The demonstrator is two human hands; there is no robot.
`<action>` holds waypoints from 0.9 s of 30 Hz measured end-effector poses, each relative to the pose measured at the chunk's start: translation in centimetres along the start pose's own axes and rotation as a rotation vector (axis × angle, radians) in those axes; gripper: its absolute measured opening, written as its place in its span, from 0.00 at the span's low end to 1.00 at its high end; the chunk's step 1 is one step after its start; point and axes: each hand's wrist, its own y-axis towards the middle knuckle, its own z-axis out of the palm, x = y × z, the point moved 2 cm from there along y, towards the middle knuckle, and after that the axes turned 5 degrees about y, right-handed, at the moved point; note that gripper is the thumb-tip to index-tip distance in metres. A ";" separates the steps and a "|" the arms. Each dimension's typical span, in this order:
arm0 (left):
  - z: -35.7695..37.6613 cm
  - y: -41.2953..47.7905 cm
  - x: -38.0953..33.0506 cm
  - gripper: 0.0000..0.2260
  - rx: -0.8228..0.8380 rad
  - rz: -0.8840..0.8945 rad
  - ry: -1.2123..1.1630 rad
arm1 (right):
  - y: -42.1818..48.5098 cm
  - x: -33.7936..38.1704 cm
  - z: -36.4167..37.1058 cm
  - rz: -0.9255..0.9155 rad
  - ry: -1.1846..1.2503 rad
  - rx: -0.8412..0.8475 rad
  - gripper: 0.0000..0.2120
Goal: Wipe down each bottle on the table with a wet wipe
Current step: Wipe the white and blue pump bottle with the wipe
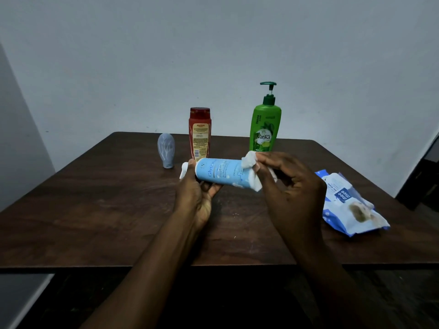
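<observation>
Head view: left hand (pixel 195 194) grips the blue bottle (pixel 218 172), right hand (pixel 293 186) pinches a wet wipe (pixel 249 161) (hiding the bottle's end).

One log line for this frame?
left hand: holds blue bottle | right hand: holds wipe at its end | standing: red bottle, green bottle, grey bottle | wipe pack: right side

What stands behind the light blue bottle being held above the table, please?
The red bottle stands right behind the light blue bottle; its base is covered. The green pump bottle stands behind the end wrapped in the wet wipe, its foot hidden too.
</observation>
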 end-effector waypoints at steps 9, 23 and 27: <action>0.2 0.6 -1.5 0.15 -0.024 0.005 -0.089 | -1.2 -1.6 0.8 0.135 0.025 -0.045 0.10; 0.0 0.9 -1.0 0.17 -0.040 0.009 -0.073 | 0.2 -0.3 1.2 -0.012 -0.039 0.060 0.08; 0.1 0.9 -1.0 0.13 -0.037 0.002 -0.058 | 1.1 -0.7 1.0 0.027 -0.025 0.017 0.09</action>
